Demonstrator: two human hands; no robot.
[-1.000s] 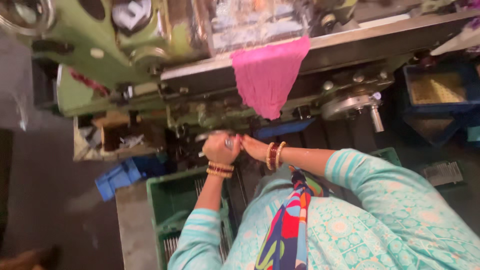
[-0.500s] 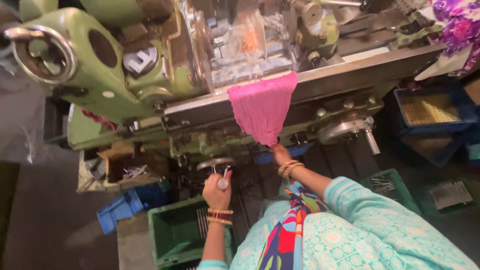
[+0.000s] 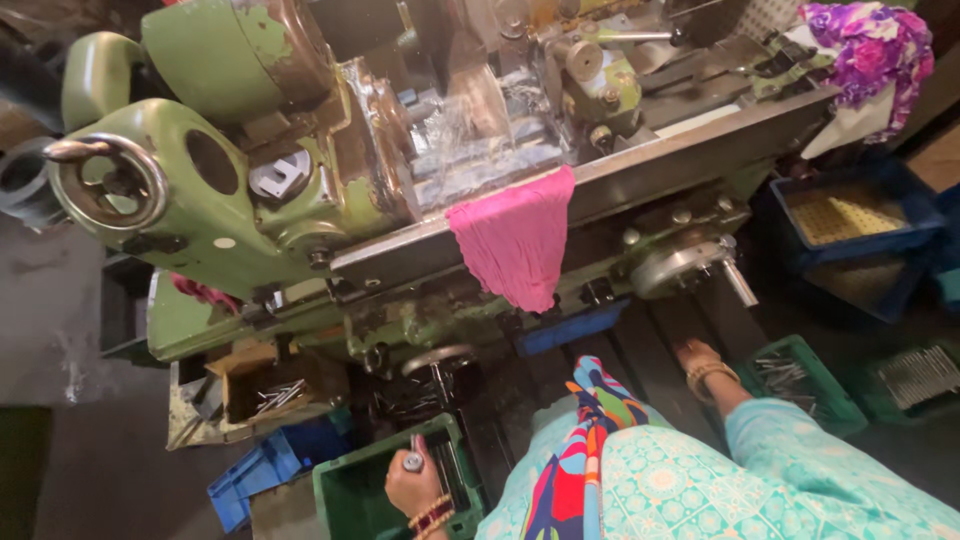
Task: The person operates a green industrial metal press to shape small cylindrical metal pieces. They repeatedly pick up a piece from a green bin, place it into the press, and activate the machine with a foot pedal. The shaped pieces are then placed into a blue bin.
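Observation:
My left hand (image 3: 410, 487), with bangles at the wrist, is at the bottom of the head view over a green crate (image 3: 345, 490). Its fingers are closed around a small silver metal part (image 3: 412, 462). Just above it a round handwheel (image 3: 436, 358) sticks out from the front of the green lathe (image 3: 210, 200). My right hand (image 3: 697, 357) reaches into the dark space under the lathe bed, below a larger steel handwheel (image 3: 685, 266). Its fingers are turned away from me and I cannot see whether they hold anything. A pink cloth (image 3: 515, 245) hangs over the bed's edge.
A cardboard box with metal pins (image 3: 265, 392) and a blue crate (image 3: 265, 470) sit at lower left. Right of me stand a green crate of metal parts (image 3: 800, 385), another green one (image 3: 915, 385) and blue bins (image 3: 850, 225). A flowered cloth (image 3: 870, 45) lies at top right.
The view has swung up and closer to the lathe. My left hand came down off the small handwheel to the green crate. My right hand moved right, under the bed.

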